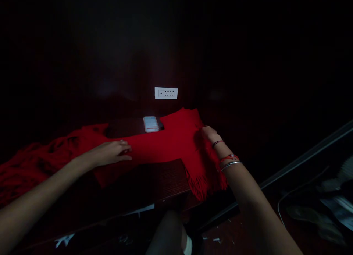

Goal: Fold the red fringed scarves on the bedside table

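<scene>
A long red scarf (171, 144) with a fringed end lies across a dark wooden surface. Above its middle-left stretch is my left hand (114, 152), thumb and fingers apart, with nothing held; whether it touches the cloth I cannot tell. At the scarf's right edge my right hand (210, 133) is closed on the fabric, its fingertips partly hidden. The fringe hangs over the front edge below that hand. To the left, a heap of more red fringed cloth (41, 159) spreads out, partly behind my left forearm.
The dark wooden tabletop (162, 177) has its front edge close to my knee (168, 234). A small pale blurred item (150, 124) lies behind the scarf. A white socket plate (166, 93) is on the dark wall. White scraps (216, 240) and a cable (280, 211) are on the floor.
</scene>
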### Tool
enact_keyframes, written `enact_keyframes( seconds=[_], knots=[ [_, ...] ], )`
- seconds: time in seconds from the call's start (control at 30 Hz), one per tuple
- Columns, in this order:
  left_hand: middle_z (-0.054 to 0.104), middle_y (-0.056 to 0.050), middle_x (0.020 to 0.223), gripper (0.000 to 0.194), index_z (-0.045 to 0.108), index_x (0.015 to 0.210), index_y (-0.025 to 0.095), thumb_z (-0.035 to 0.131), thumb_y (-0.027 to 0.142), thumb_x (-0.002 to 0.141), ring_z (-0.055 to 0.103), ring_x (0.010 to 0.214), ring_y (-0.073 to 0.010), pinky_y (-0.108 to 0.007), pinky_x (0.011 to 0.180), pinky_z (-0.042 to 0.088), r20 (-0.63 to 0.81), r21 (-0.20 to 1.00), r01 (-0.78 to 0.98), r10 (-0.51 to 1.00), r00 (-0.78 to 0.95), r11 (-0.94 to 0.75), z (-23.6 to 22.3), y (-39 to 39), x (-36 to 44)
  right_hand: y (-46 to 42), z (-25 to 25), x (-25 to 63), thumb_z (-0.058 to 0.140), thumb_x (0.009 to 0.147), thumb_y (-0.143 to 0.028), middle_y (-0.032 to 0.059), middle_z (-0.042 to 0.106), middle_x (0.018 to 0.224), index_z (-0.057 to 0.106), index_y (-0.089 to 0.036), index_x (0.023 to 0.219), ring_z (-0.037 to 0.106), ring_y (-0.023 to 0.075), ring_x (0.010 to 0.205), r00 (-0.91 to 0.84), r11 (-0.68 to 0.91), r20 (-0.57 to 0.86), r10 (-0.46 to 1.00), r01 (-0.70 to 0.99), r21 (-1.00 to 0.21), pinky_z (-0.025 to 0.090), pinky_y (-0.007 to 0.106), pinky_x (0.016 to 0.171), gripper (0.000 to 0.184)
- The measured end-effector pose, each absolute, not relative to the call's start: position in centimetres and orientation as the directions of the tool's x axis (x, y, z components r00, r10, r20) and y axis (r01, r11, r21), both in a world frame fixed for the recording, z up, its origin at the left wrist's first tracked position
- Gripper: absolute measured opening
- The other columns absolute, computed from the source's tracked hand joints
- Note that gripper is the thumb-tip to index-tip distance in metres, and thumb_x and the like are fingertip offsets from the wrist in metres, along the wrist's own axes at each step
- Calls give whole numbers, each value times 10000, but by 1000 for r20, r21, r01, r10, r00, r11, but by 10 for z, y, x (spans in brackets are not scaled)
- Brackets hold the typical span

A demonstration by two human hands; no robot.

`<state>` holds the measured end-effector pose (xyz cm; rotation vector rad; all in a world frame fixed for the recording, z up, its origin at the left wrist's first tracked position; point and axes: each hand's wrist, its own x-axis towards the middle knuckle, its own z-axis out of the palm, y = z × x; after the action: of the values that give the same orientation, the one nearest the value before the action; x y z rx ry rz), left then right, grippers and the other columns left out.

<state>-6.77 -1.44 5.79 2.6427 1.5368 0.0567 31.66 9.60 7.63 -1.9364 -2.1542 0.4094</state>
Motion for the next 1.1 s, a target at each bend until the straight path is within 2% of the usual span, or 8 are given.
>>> enact_keyframes(
  seconds=[0.07, 0.2, 0.33, 0.53, 0.63, 0.73, 0.83, 1.1],
  knots=[
    [544, -70, 986, 377, 543, 1004, 243, 436, 479, 731, 508, 863, -196, -284, 744, 396, 89, 41, 816, 816, 571, -576, 51, -17, -32, 94, 78, 300, 500, 768, -212, 103, 503, 1042, 538, -134, 970, 490, 175, 920, -176, 159, -33, 984, 943, -291, 403, 326, 784, 219],
    [467, -93, 1113, 427, 438, 1148, 214, 468, 291, 729, 437, 1016, -234, -337, 823, 369, 36, -32, 724, 723, 690, -689, 29, -13, 27, 76, 77, 279, 576, 636, -74, 87, 556, 956, 605, -148, 844, 494, 190, 911, -367, 341, -66, 928, 907, -247, 371, 259, 787, 223],
    [441, -121, 1163, 495, 392, 1195, 199, 358, 63, 720, 428, 1061, -224, -314, 819, 380, -36, -23, 766, 767, 641, -642, 12, 3, 35, 53, 63, 283, 574, 645, -147, 76, 540, 981, 566, -148, 947, 494, 169, 882, -529, 507, -73, 845, 838, -205, 370, 251, 773, 302],
    [515, -46, 1102, 509, 460, 1102, 200, 308, -3, 660, 455, 1034, -162, -290, 888, 341, 98, 146, 803, 816, 570, -578, 5, 33, -1, 33, 36, 280, 563, 688, -338, 102, 461, 1079, 456, -146, 1095, 432, 201, 985, -678, 671, 24, 735, 723, -163, 353, 324, 818, 463],
    [573, -32, 953, 453, 496, 1009, 183, 290, 17, 640, 515, 906, -157, -284, 836, 381, 203, 221, 834, 860, 467, -505, 7, 42, -16, 26, 30, 259, 557, 674, -434, 112, 416, 1122, 406, -178, 1138, 383, 241, 1035, -671, 682, 127, 730, 729, -67, 334, 394, 828, 551],
    [577, -41, 882, 369, 509, 951, 164, 274, 63, 684, 530, 836, -165, -296, 798, 400, 276, 246, 850, 874, 400, -466, 8, 42, -25, 21, 28, 236, 491, 755, -331, 116, 420, 1096, 443, -178, 1078, 387, 231, 1009, -628, 630, 230, 743, 773, 73, 318, 400, 835, 360],
    [553, -54, 975, 327, 495, 977, 152, 266, 118, 745, 501, 917, -168, -304, 849, 367, 321, 192, 840, 841, 435, -507, 5, 37, -27, 21, 27, 225, 358, 826, -200, 106, 464, 1024, 486, -180, 986, 411, 195, 964, -592, 575, 255, 765, 805, 146, 316, 355, 828, 206],
    [500, -71, 1069, 329, 442, 1114, 186, 321, 309, 834, 495, 951, -186, -287, 783, 403, 353, -18, 853, 795, 494, -522, -5, 29, -20, 36, 29, 253, 308, 834, -147, 59, 533, 837, 468, -163, 925, 483, 123, 689, -512, 540, 387, 767, 841, 43, 348, 218, 612, 185]
  ],
)
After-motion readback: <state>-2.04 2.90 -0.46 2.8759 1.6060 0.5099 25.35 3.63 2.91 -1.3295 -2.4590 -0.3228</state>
